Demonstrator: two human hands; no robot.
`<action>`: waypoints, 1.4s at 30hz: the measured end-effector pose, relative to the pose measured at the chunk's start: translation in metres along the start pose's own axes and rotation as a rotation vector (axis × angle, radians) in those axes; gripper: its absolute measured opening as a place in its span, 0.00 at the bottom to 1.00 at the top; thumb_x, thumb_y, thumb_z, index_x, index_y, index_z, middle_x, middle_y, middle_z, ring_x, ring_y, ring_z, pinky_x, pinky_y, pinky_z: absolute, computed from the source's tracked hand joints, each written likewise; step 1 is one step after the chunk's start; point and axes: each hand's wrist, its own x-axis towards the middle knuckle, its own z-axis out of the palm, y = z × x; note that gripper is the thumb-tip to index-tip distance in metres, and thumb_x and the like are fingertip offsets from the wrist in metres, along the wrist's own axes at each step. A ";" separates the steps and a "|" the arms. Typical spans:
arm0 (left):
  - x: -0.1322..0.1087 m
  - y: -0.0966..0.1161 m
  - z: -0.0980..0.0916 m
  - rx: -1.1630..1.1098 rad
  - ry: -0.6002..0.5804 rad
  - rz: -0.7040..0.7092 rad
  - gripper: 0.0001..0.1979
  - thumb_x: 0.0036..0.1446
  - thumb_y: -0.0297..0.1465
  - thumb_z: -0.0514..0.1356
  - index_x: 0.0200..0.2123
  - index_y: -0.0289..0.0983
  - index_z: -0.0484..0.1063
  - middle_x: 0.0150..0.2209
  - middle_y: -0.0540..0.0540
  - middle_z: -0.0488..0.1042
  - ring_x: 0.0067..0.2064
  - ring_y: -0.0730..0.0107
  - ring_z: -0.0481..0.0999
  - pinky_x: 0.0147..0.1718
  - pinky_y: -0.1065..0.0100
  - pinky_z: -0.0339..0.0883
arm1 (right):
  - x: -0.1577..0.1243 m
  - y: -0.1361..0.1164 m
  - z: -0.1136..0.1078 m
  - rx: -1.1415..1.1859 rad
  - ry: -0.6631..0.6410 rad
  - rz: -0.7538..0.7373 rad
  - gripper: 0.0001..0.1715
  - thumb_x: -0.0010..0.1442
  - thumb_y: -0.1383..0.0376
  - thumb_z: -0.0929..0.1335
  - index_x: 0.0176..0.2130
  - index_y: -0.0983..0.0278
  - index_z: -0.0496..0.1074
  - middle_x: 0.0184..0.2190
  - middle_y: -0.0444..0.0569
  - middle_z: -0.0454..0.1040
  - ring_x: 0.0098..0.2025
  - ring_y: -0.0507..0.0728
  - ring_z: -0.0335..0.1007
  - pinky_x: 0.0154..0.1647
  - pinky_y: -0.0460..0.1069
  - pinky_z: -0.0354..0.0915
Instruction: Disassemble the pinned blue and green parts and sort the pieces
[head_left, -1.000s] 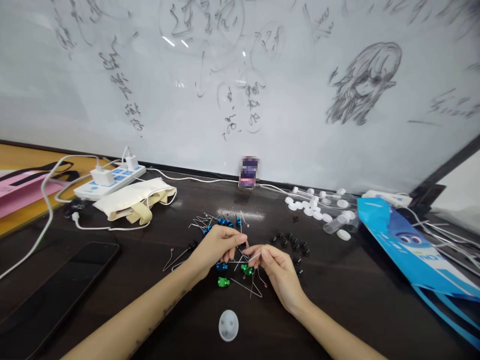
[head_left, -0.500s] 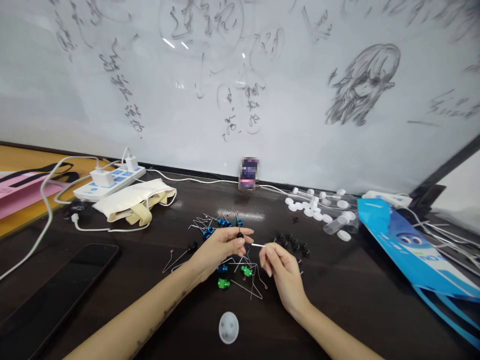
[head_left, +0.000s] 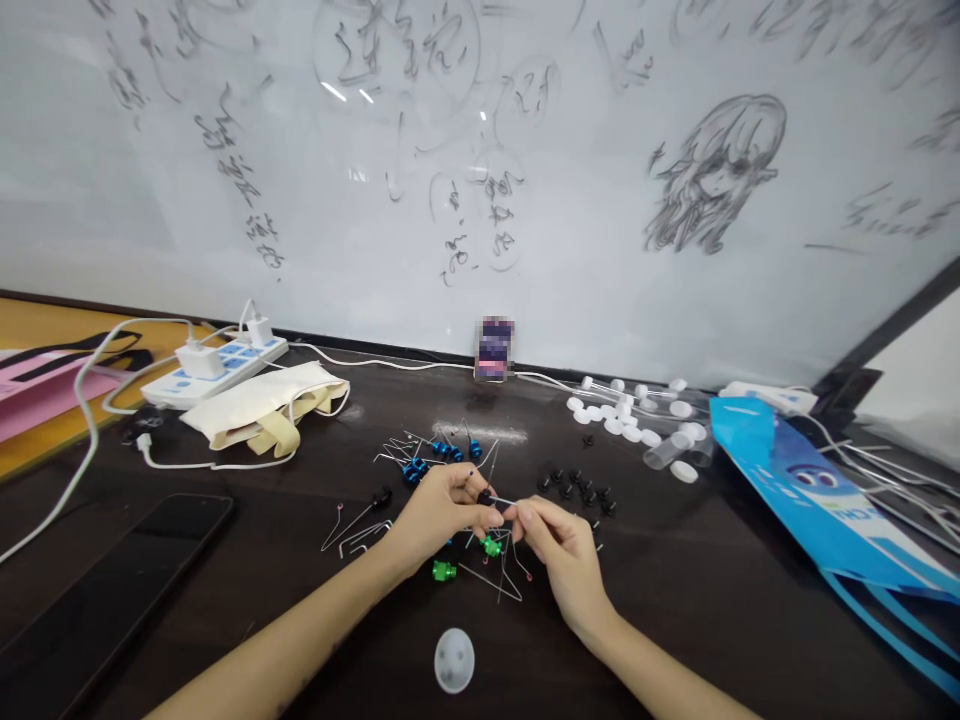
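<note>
One little black piece (head_left: 485,497) sat pinched in the left hand (head_left: 444,508), right hand (head_left: 562,548) gripping a thin rod (head_left: 505,502) against it, white cup-ish thing (head_left: 454,661) toward the desk (head_left: 360,650)'s front edge.

Both hands at work over desk, black part in left hand (head_left: 439,512), thin rod (head_left: 505,501) in right hand (head_left: 564,545).
Left fingers pinch black part (head_left: 485,497), rod end meets it; green parts (head_left: 444,571) and bent wires (head_left: 487,582) just below; blue parts (head_left: 415,471) beyond left hand; small black pieces (head_left: 589,493) past right hand; white dome (head_left: 454,660) nearer; white caps (head_left: 631,435) farther right; phone (head_left: 112,590) far left; whiteboard (head_left: 337,260) behind.
</note>
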 end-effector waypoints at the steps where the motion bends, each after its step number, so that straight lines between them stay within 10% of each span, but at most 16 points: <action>1: 0.000 0.001 0.000 -0.008 -0.001 0.002 0.16 0.39 0.28 0.71 0.25 0.33 0.65 0.29 0.50 0.73 0.24 0.78 0.71 0.24 0.74 0.67 | 0.000 0.000 0.000 -0.002 0.000 -0.002 0.16 0.64 0.58 0.64 0.31 0.65 0.75 0.24 0.45 0.66 0.27 0.50 0.58 0.25 0.45 0.52; 12: 0.000 0.005 0.005 0.061 0.011 -0.018 0.20 0.37 0.32 0.71 0.25 0.35 0.61 0.24 0.52 0.72 0.19 0.78 0.68 0.17 0.74 0.63 | 0.002 -0.003 0.001 -0.010 -0.015 0.002 0.18 0.63 0.59 0.64 0.28 0.66 0.74 0.23 0.46 0.67 0.26 0.51 0.60 0.27 0.46 0.55; 20: 0.001 0.007 -0.001 0.061 -0.019 -0.007 0.11 0.45 0.29 0.68 0.30 0.32 0.69 0.30 0.48 0.76 0.33 0.71 0.77 0.36 0.69 0.70 | 0.001 -0.002 0.001 0.004 0.025 0.037 0.18 0.63 0.57 0.64 0.29 0.66 0.75 0.21 0.44 0.67 0.24 0.50 0.58 0.25 0.45 0.53; 34: 0.001 0.006 -0.006 0.196 -0.082 -0.004 0.12 0.47 0.35 0.67 0.28 0.32 0.70 0.23 0.51 0.71 0.23 0.73 0.74 0.26 0.71 0.68 | 0.003 0.007 0.004 0.148 -0.109 0.217 0.25 0.62 0.54 0.63 0.20 0.67 0.68 0.11 0.39 0.58 0.15 0.46 0.44 0.17 0.44 0.42; 42: 0.000 0.019 -0.014 0.341 -0.137 0.009 0.14 0.53 0.39 0.61 0.24 0.33 0.73 0.20 0.51 0.70 0.21 0.76 0.69 0.24 0.74 0.63 | 0.000 -0.007 -0.006 -0.477 -0.223 -0.308 0.17 0.65 0.63 0.62 0.30 0.64 0.76 0.23 0.47 0.67 0.27 0.53 0.62 0.30 0.48 0.56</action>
